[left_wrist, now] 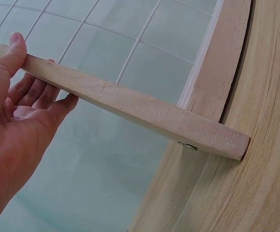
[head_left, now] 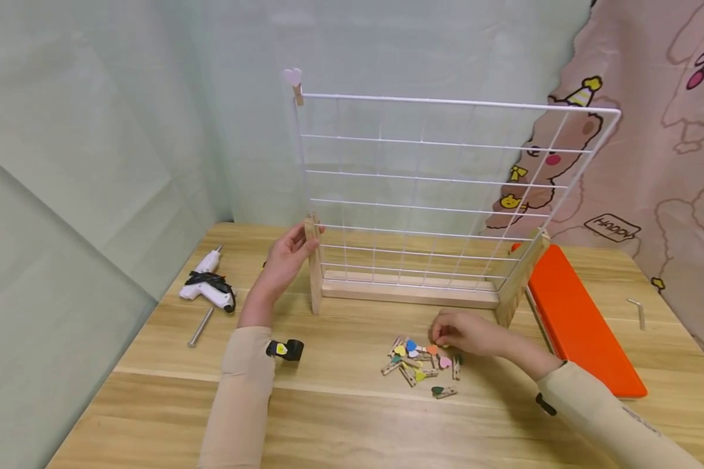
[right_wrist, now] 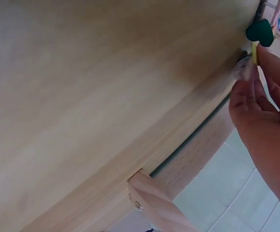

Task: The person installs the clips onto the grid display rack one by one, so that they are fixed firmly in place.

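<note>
A white wire grid [head_left: 416, 176] stands in a wooden frame on the table. My left hand [head_left: 287, 254] grips the top of its left wooden upright [head_left: 315, 273]; in the left wrist view the thumb lies on one side of the upright [left_wrist: 130, 101], the fingers on the other. My right hand [head_left: 466, 331] is low at the right edge of a pile of small heart clothespins [head_left: 413, 361]. In the right wrist view its thumb and fingers pinch a small clothespin with a yellow edge [right_wrist: 255, 54], partly hidden. A dark green heart [right_wrist: 260, 33] shows beside it.
A clothespin with a pale heart [head_left: 293, 78] is clipped to the grid's top left corner. At left lie a white glue gun [head_left: 208, 283] and a metal bolt [head_left: 200, 327]. An orange-red flat case [head_left: 581, 319] and a hex key [head_left: 639, 312] lie at right.
</note>
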`<state>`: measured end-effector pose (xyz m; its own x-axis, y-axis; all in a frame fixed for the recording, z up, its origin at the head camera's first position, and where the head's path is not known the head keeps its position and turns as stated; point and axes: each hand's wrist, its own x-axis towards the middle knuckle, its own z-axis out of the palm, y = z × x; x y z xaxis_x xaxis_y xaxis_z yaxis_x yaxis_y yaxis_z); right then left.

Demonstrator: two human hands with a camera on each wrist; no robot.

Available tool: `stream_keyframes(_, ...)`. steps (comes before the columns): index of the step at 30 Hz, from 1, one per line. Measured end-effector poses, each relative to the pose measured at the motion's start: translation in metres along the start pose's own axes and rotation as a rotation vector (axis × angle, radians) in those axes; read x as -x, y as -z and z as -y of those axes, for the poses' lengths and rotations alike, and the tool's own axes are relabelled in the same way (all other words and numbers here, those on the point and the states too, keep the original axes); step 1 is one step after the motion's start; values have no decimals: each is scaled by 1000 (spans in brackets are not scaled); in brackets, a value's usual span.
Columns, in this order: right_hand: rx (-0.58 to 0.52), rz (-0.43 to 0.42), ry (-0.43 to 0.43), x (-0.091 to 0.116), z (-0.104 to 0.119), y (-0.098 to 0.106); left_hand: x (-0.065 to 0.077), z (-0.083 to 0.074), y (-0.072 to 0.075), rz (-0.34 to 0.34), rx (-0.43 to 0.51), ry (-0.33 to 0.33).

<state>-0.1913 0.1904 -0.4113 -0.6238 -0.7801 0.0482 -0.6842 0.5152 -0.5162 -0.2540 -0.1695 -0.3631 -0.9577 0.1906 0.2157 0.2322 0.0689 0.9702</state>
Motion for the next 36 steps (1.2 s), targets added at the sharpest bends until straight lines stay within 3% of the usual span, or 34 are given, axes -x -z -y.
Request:
stream_keyframes(10, 148, -83, -89, 8, -3, 1, 0, 0, 0, 4, -3, -1)
stream_keyframes(15, 167, -66, -16, 9, -3, 4, -1, 1, 0, 0, -13, -3)
stream_keyframes(21, 272, -57, 77, 9, -1, 10, 2, -3, -1, 9, -5, 2)
stream_keyframes(26, 254, -69, 30, 8, 3, 17, 7, -15, -7, 18, -17, 7)
stream_keyframes(28, 211, -95, 6, 2, 8, 20, 8, -15, -8, 20, -23, 9)
stream_keyframes(31, 194, -159, 48, -15, 22, 28, 8, -16, -7, 21, -27, 12)
stream_keyframes(36, 183, -205, 120, -59, 71, 63, 8, -16, -4, 9, -18, 8)
